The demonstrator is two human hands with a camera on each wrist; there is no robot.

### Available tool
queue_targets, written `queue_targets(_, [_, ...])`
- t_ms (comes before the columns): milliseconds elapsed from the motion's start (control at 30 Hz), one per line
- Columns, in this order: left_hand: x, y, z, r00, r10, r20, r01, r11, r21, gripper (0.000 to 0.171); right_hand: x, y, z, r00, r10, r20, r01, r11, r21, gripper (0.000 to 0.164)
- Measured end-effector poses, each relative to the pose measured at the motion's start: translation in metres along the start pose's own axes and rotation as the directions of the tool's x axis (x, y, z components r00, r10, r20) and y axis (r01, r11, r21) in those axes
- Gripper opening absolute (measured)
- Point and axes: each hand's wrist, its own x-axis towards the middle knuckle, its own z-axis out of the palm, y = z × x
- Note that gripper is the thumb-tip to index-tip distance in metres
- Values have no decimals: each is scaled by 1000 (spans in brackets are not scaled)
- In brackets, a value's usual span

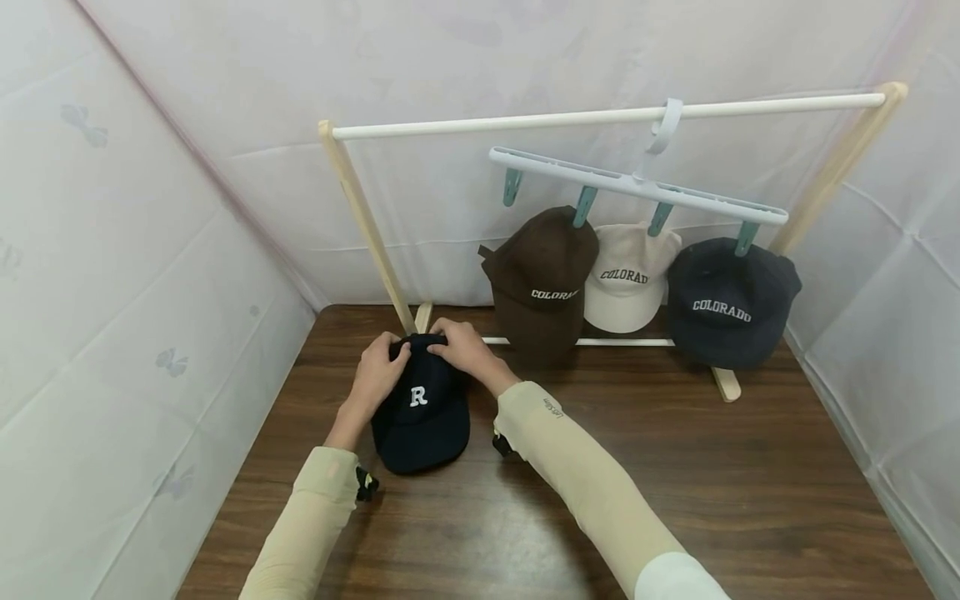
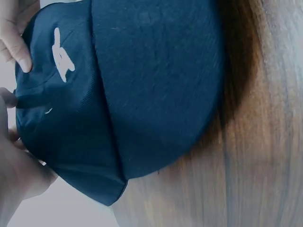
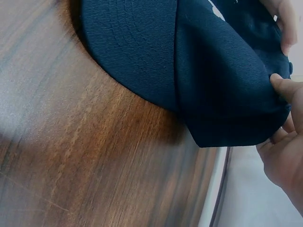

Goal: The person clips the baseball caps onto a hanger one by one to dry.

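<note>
A dark navy baseball cap [image 1: 423,433] with a white letter R on its front is held over the left part of the table, its brim pointing toward me. My left hand [image 1: 377,372] grips the crown's top on the left side, thumb on the front. On the other side of the crown, my right hand [image 1: 467,346] pinches the fabric with its thumb in front and fingers behind. Both thumbs show on the cap [image 2: 156,85] in the left wrist view. From the right wrist, the cap's side panel [image 3: 222,80] appears with my right hand [image 3: 286,137] at its top edge.
A rack with a white rail [image 1: 487,123] and wooden posts stands at the back. From it hangs a pale blue clip hanger [image 1: 637,185], holding a brown cap [image 1: 540,267], a cream cap [image 1: 626,292] and a dark grey cap [image 1: 731,325]. Its leftmost clip [image 1: 512,187] holds nothing.
</note>
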Motion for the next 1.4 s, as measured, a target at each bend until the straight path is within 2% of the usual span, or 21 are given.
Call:
queue_targets(200, [-4,-2,-11,996,74,47,-73,997,-19,21,0,4,-3,999,-28,-29,29,1000,11,24])
queue_targets(467, [-6,-5,-17,987,154,53,-154,988,-13,15,-1,9,-7,998,-60,-20,61,998,26,20])
queue_targets(700, [-6,-1,-17,988,149,49,-148,989,-10,13,-3,9,-11,995,-88,-39,89,996,27,14])
queue_targets(933, [-8,2,-18,989,138,51,-138,990,-7,12,-5,8,-13,996,-69,-51,71,997,26,14])
queue_targets(1400, [-13,12,-17,989,147,4,-147,989,-20,11,-13,4,-14,992,-51,-112,55,998,31,15])
